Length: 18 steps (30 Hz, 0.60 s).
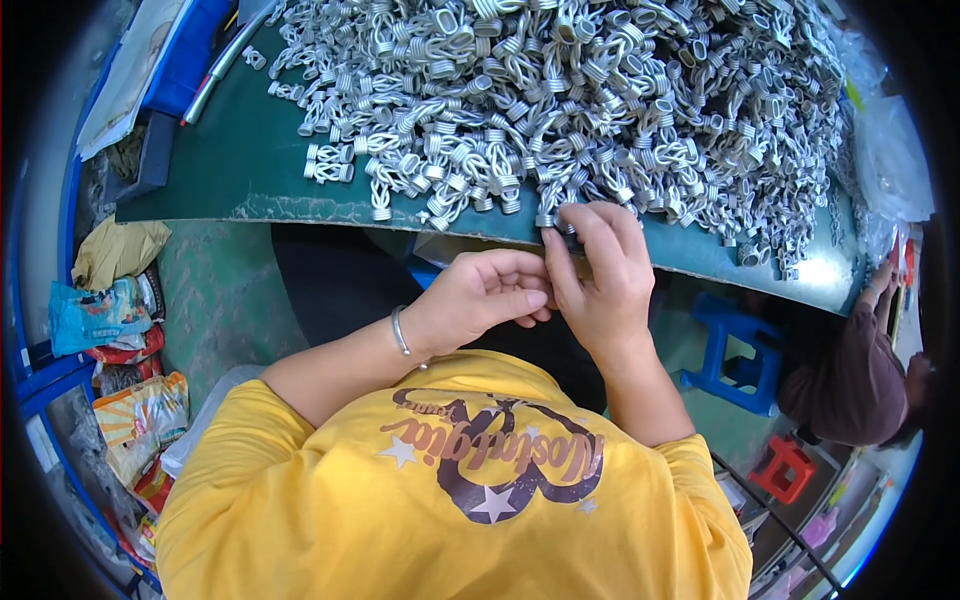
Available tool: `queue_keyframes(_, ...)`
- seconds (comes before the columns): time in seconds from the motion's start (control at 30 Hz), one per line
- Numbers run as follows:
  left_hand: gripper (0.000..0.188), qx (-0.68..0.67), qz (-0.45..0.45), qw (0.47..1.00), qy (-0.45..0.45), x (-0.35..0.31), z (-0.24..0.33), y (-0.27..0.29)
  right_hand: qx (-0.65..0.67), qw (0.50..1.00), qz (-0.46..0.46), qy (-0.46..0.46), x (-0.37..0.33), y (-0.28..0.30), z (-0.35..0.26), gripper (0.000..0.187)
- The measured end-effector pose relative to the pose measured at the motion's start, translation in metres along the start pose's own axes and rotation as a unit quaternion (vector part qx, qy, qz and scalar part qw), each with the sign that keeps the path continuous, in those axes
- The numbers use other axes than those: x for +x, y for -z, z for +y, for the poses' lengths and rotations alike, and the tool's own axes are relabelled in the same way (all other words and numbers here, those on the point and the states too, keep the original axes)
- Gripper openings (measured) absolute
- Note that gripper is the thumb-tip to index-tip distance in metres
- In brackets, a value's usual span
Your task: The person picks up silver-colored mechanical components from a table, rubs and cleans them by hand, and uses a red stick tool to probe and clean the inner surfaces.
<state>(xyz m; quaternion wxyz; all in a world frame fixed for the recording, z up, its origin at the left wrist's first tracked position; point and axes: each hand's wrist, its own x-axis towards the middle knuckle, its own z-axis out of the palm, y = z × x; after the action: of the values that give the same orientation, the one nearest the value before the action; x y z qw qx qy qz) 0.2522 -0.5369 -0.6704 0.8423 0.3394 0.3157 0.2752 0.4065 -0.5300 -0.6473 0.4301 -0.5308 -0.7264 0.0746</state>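
Note:
A big heap of small silver metal pieces (470, 110), each with twisted loops and a ribbed collar, covers much of the green table (240, 185). At the table's near edge, the thumb and forefinger of my right hand (608, 265) close on one looped silver metal piece (566, 229), mostly hidden by the fingertips. Just left of it and nearer to me, my left hand (490, 290) is held in front of the edge with its fingers curled and the thumb laid against them. Whatever may be inside that hand is hidden. A bangle (400, 332) circles my left wrist.
At the far left lie a pen (198, 100), a blue bin (187, 70) and papers (140, 70). Clear plastic bags (890, 160) sit at the right end. A blue stool (735, 350), a red stool (783, 470) and another person (850, 380) are to the right.

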Motion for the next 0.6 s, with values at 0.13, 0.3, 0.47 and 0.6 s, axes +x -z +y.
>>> queue_keyframes(0.13, 0.027, 0.014, -0.011, 0.999, -0.032, 0.006, 0.004, -0.001, 0.006, 1.000, -0.009, -0.001, -0.003, 0.001, 0.005, 0.019)
queue_keyframes(0.3, 0.033, 0.006, -0.008, 1.000, -0.015, 0.002, 0.008, -0.003, -0.009, 0.999, 0.015, 0.027, -0.004, 0.002, 0.011, 0.021)
queue_keyframes(0.47, 0.033, -0.052, 0.017, 0.999, -0.002, 0.000, 0.008, -0.005, 0.010, 0.996, 0.080, 0.042, -0.007, 0.008, 0.016, 0.021)
queue_keyframes(0.6, 0.033, -0.037, 0.035, 0.998, -0.022, 0.003, 0.006, -0.010, 0.112, 0.988, 0.103, -0.032, -0.017, 0.015, 0.017, 0.017)
